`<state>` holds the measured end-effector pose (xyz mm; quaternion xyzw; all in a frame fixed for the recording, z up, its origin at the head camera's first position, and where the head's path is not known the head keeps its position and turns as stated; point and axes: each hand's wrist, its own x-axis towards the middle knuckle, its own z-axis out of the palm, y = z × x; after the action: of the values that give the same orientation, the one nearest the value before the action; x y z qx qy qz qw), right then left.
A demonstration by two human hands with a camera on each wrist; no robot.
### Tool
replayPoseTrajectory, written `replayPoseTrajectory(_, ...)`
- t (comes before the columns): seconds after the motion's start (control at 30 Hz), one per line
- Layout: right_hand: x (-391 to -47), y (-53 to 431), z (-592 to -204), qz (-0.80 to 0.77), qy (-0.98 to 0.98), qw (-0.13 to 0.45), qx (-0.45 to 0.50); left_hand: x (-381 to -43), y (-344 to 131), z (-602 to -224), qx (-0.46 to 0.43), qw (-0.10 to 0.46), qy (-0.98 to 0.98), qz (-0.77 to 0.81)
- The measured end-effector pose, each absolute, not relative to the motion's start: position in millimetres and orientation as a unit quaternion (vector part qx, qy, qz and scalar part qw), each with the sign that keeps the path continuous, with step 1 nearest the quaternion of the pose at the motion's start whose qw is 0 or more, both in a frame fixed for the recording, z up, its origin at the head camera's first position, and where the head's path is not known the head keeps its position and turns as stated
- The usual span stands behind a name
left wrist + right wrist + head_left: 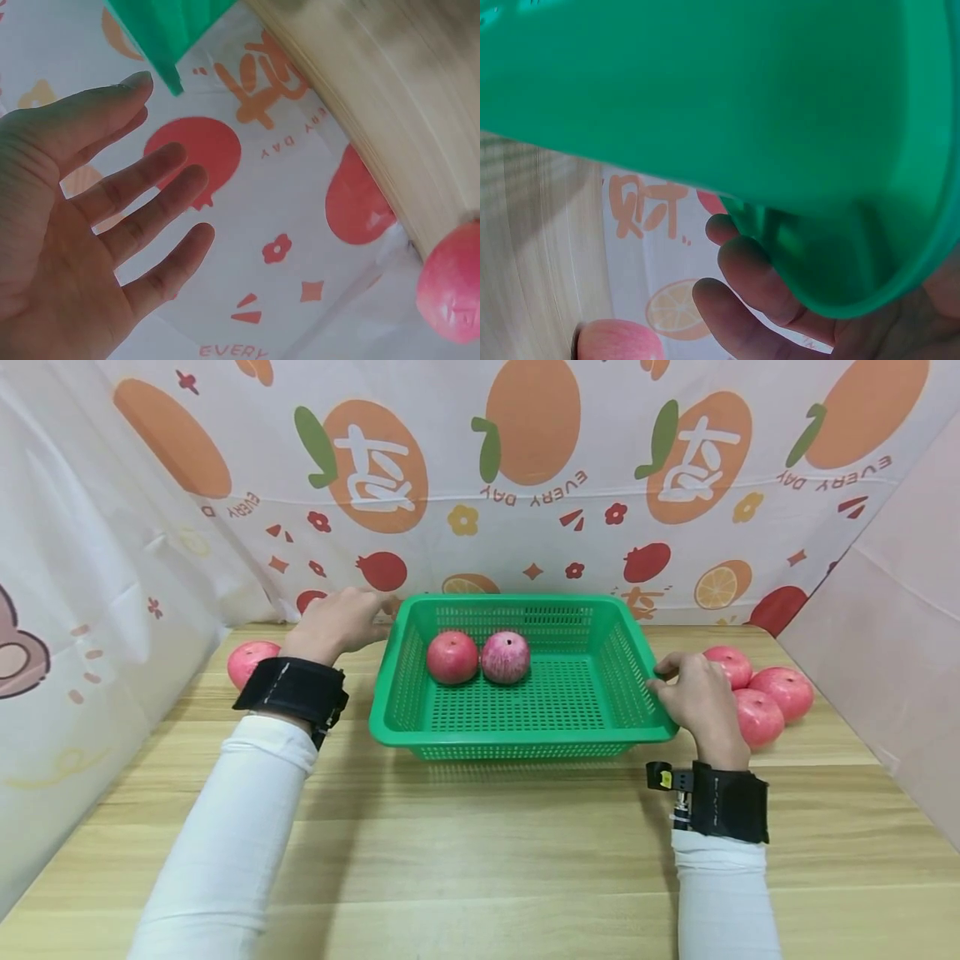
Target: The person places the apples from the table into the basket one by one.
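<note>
A green plastic basket with slotted walls sits at the middle of the head view. Inside, toward its left, a red apple lies against a streaked pink-purple apple. My right hand grips the basket's right rim; in the right wrist view its fingers curl beneath that rim. At the far left corner, my left hand is beside the basket. The left wrist view shows its fingers spread and loosely bent, the thumb near the green corner without a visible grip.
Several red apples are grouped on the wooden table just right of my right hand. Another apple lies at the left, partly behind my left wrist. A fruit-printed white cloth hangs behind, with cloth along both sides.
</note>
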<state>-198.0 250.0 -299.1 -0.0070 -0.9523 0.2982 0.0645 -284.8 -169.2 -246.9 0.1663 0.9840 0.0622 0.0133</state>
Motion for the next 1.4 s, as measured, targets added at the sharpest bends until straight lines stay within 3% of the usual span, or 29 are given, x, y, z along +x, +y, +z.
replayPoseTrajectory(1.4, -199, 250, -300, 0.298, -0.953, 0.061, -0.008, -278, -237, -266, 0.150, -0.004, 0.988, 0.044)
